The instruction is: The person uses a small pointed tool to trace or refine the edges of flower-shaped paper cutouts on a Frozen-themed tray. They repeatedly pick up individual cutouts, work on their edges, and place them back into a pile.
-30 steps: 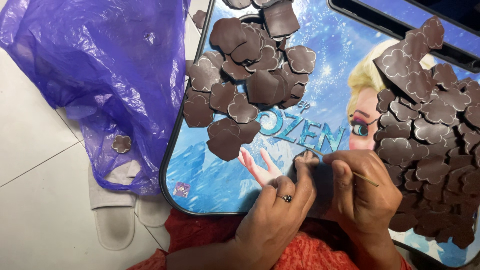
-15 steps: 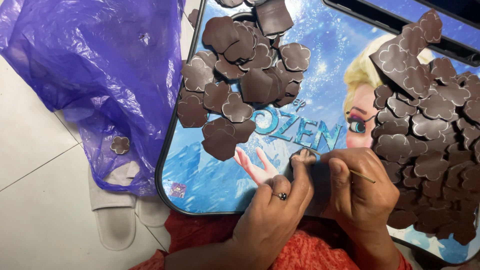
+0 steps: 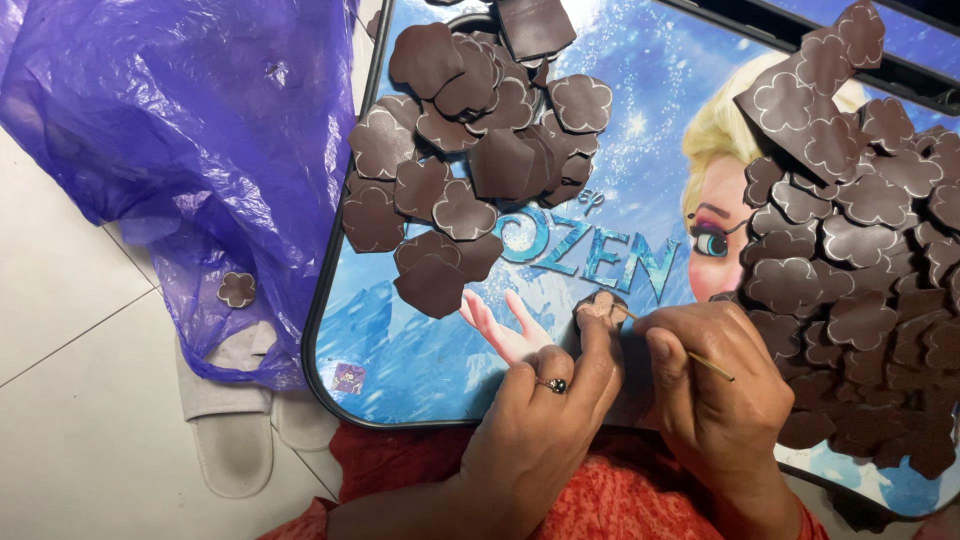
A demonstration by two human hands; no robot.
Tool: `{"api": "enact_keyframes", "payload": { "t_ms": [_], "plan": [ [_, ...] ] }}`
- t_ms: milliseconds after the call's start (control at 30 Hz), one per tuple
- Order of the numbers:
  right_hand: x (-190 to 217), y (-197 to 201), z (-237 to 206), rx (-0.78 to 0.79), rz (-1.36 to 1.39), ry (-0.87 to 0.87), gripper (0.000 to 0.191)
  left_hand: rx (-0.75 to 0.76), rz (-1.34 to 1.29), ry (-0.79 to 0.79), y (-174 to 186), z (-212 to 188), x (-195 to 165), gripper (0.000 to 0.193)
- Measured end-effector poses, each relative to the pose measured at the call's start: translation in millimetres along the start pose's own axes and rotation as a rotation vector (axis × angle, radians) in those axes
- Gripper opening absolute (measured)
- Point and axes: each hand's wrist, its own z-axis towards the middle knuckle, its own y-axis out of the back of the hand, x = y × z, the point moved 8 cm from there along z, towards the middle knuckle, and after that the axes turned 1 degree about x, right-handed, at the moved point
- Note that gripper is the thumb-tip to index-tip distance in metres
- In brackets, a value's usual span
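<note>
I look down on a blue picture tray (image 3: 400, 370) lying across a lap in red-orange cloth (image 3: 640, 490). At about six o'clock in my view, the left hand (image 3: 545, 420), with a ring on one finger, is curled over a brown flower-shaped foam piece (image 3: 600, 310); its fingers (image 3: 600, 345) are closed down on the piece, pinning it flat against the tray. Just to the three o'clock side, touching it, the right hand (image 3: 720, 400) has its fingers pinched tight around a thin wooden stick (image 3: 690, 355), whose tip lies at the edge of the pinned piece. Whether the tip goes into the foam I cannot tell.

The foam piece sits near the tray's lower middle, just below the printed lettering.

At twelve o'clock from the hands a loose heap of brown foam flowers (image 3: 470, 150) is spread over the upper left of the tray. At two to three o'clock a larger pile of the same brown shapes (image 3: 860, 260) covers the tray's right side. Off the tray at nine to ten o'clock a crumpled purple plastic bag (image 3: 180, 130) lies on the white tiled floor (image 3: 70, 400), with a single foam flower (image 3: 237, 289) resting on it. Pale slippers (image 3: 230, 440) lie at about eight o'clock, partly under the bag.
</note>
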Motion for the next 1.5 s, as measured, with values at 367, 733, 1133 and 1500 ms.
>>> {"api": "enact_keyframes", "payload": {
  "t_ms": [367, 733, 1133, 1500],
  "plan": [
    [-5, 4, -1, -0.04, 0.015, -0.008, 0.01, 0.002, 0.017, 0.009, 3, 3, 1, 0.045],
    [-9, 6, -2, -0.013, 0.021, -0.011, 0.008, 0.002, 0.004, 0.03, 5, 9, 4, 0.051],
    [-5, 10, -5, 0.008, -0.005, -0.023, 0.007, -0.016, -0.299, 0.01, 7, 17, 23, 0.055],
    [-9, 10, -7, -0.003, 0.028, -0.037, 0.011, -0.078, -0.453, 0.011, 9, 24, 36, 0.04]
  ]
}}
